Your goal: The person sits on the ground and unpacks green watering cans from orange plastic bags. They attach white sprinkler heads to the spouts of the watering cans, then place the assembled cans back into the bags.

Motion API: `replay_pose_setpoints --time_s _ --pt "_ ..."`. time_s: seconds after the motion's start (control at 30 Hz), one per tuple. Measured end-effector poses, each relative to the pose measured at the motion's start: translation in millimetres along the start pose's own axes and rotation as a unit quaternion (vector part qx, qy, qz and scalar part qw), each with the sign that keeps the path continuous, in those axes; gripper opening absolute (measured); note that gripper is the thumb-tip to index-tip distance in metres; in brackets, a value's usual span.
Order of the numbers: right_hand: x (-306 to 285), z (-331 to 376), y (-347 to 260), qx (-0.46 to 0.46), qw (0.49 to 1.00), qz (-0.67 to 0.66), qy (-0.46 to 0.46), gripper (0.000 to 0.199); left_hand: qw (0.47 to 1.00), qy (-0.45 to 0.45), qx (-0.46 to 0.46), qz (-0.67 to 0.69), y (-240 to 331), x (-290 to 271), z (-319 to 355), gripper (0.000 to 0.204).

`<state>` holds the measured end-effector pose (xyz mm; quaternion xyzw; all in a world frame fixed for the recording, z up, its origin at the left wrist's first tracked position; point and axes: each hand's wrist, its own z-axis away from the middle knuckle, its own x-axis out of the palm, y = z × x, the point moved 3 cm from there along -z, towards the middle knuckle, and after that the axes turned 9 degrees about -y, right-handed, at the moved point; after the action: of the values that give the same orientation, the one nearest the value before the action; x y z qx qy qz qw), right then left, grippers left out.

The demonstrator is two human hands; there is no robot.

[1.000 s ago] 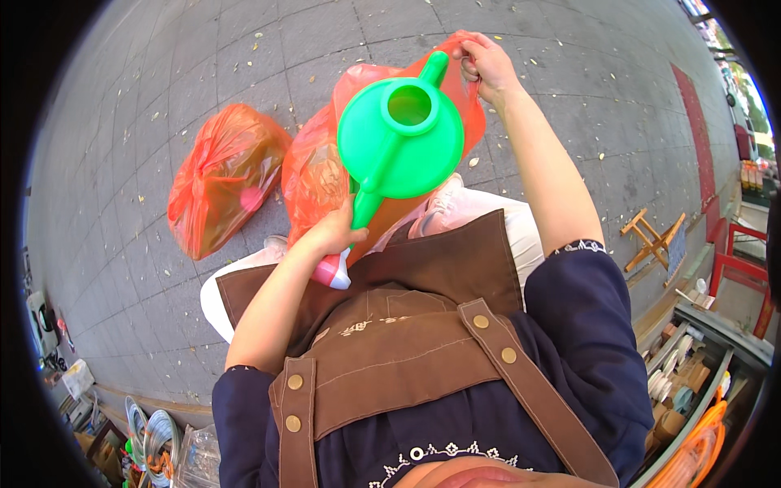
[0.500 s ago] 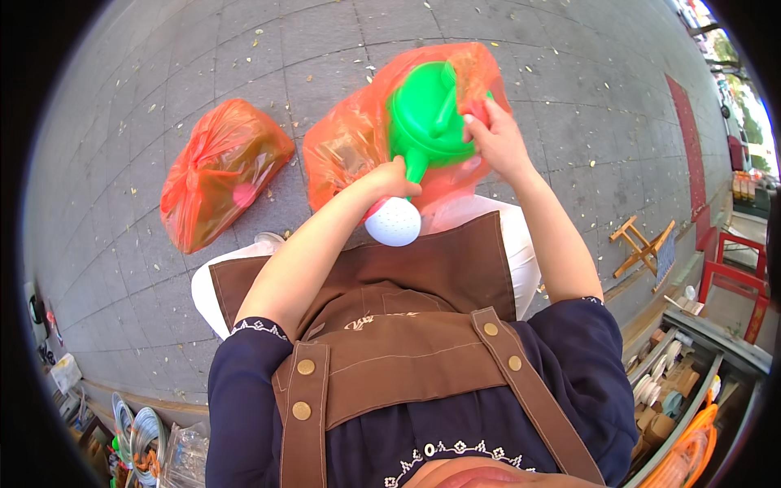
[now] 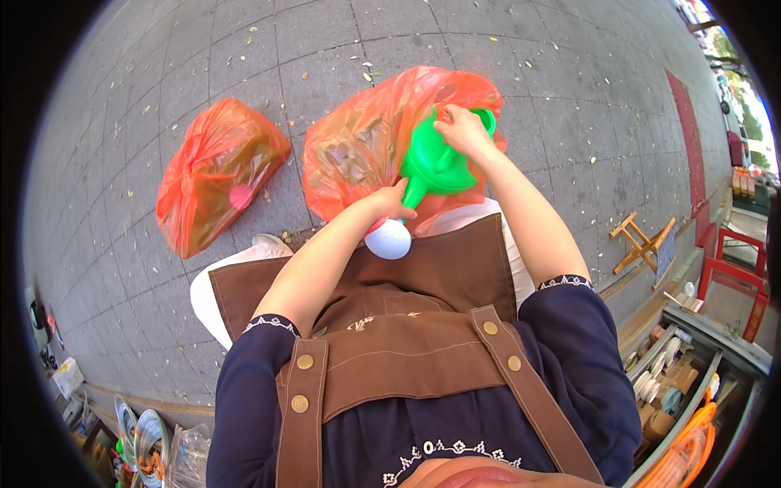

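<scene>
A green watering can (image 3: pixel 425 149) with a pale bluish-white sprinkler head (image 3: pixel 389 240) lies partly inside a big translucent orange-red plastic bag (image 3: pixel 350 138). My left hand (image 3: pixel 390 202) is closed around the can's spout, just above the sprinkler head. At the far side of the can, my right hand (image 3: pixel 464 132) has its fingers bent over the can's upper edge, near the handle. Whether those fingers also pinch bag film I cannot tell. Yellowish-brown contents show dimly through the bag; what they are is unclear.
A second tied orange-red bag (image 3: pixel 215 175) stands on the grey paving to the left. At right are a small folding wooden stool (image 3: pixel 643 242), a red chair (image 3: pixel 736 272) and a shelf with tape rolls (image 3: pixel 651 384). Wire coils (image 3: pixel 148 443) sit at lower left.
My right hand has let go of the bunched bag edge and moved left onto the can's upper edge. The can has shifted slightly nearer, and the bag film has spread over its left side.
</scene>
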<state>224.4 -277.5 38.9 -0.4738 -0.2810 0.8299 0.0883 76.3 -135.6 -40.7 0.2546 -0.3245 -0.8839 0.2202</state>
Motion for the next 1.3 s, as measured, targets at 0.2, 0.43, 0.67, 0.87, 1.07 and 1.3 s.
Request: replay_pose_setpoints --time_s 0.2,0.43,0.67,0.87,1.07,1.3 --pt "-58.9 4.4 -3.0 -0.002 0.958 -0.281 0.064 0.021 0.985 0.129 -0.013 0.111 -43.0 -59.2 49.0 0.053" --pt "-146.6 56.0 35.7 0.009 0.838 -0.536 0.105 0.013 0.95 0.261 -0.163 0.048 -68.3 -112.9 233.5 0.029" --pt "-168.7 98.1 -60.1 -0.194 0.825 -0.528 -0.046 0.016 0.592 0.326 0.355 0.646 28.1 -167.3 294.0 0.033" --pt "-105.0 149.5 -282.7 -0.334 0.868 -0.332 -0.156 0.034 0.778 0.168 0.375 0.474 134.7 -159.0 308.0 0.052" --pt "-88.9 196.4 -423.1 -0.466 0.842 0.187 0.196 0.055 0.738 0.229 0.453 0.444 95.6 -238.2 403.5 0.013" --pt "-77.2 232.5 -387.9 -0.569 0.797 0.118 0.163 0.045 0.621 0.588 0.39 0.342 12.0 -179.5 728.2 0.014"
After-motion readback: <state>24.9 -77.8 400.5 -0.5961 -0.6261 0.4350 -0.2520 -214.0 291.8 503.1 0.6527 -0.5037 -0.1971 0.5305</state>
